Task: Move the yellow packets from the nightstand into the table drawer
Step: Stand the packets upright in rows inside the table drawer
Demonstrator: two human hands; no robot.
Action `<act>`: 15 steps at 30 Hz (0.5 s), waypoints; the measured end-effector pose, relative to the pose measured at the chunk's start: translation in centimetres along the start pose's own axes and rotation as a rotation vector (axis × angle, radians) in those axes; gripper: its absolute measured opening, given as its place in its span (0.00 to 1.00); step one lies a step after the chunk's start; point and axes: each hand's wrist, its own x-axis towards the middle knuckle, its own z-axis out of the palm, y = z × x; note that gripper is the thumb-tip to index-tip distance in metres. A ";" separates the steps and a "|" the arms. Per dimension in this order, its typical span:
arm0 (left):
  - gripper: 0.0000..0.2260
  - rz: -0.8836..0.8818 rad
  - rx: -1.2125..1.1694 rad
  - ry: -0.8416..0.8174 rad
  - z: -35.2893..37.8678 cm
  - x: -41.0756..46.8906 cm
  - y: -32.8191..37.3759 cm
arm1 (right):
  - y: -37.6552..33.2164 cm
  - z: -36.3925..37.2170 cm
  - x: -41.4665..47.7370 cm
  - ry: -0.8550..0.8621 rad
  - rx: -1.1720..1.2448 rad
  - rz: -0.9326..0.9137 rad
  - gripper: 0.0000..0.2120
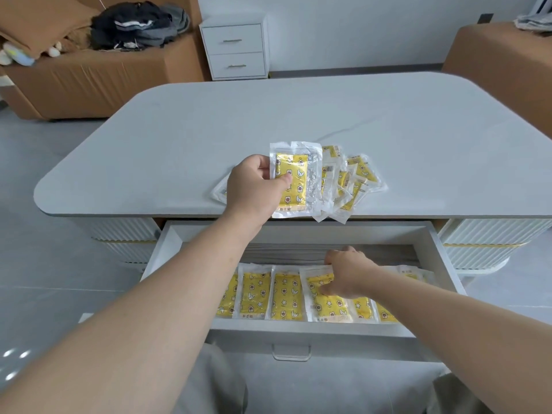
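My left hand (254,186) pinches a yellow packet (295,180) in clear wrap, held just above the near edge of the grey table (298,115). Beside it on the right, a loose pile of yellow packets (352,180) lies on the tabletop. Below, the table drawer (298,327) stands pulled out, with several yellow packets (268,294) laid in a row inside. My right hand (346,273) reaches into the drawer, its fingers holding one packet (328,303) on top of the row. The white nightstand (236,46) stands far behind the table, its top bare.
A brown sofa (89,76) with dark clothes (140,22) is at the back left. A brown seat (504,55) stands at the back right. The grey floor shows on both sides of the table. My knees are below the drawer front with its handle (291,352).
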 end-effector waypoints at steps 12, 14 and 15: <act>0.08 -0.141 -0.117 -0.192 1.1 -0.2 0.2 | 2.1 -4.1 -4.4 0.086 0.061 -0.078 0.22; 0.08 -0.131 -0.096 -0.249 1.6 -0.5 0.2 | 3.3 -5.4 -5.8 0.164 0.294 -0.093 0.12; 0.09 -0.119 -0.084 -0.280 1.9 -0.8 0.2 | 3.9 -5.8 -6.3 0.198 0.448 -0.086 0.09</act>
